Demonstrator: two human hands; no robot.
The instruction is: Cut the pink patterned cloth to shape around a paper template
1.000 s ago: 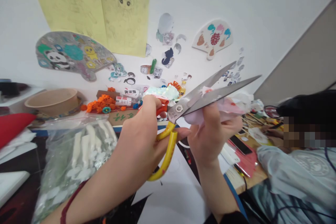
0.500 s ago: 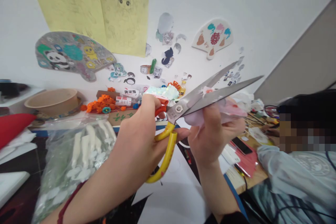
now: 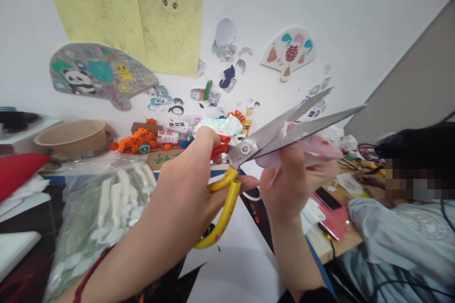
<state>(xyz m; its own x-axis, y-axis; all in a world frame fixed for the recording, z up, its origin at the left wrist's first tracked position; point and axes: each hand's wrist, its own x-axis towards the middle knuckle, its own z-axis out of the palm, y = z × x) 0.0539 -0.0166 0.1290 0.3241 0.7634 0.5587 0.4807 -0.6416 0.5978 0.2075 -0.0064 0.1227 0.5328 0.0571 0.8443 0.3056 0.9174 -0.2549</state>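
Fingers of my left hand point(image 3: 188, 175) are wrapped through the scissors' point(image 3: 244, 149) handles, one yellow and one orange-red. The long metal blades point up and to the right, spread apart. Between them, near the pivot side, lies an edge of a thin, crumpled pink sheet point(image 3: 322, 147) with small red marks; whether it is paper or plastic film I cannot tell. My right hand point(image 3: 289, 189) pinches this sheet just under the lower blade, and the blade hides part of it.
At left lie a clear bag point(image 3: 74, 218) of white pieces and a round tan basin point(image 3: 71, 133). Orange flower-like pieces point(image 3: 137, 141) sit by the wall. White paper point(image 3: 234, 265) is below my hands. Another person point(image 3: 412, 227) sits at right, beside a phone point(image 3: 327, 197).
Both hands, the scissors and the pink sheet have shifted slightly to the right. The blades remain spread around the sheet's edge.
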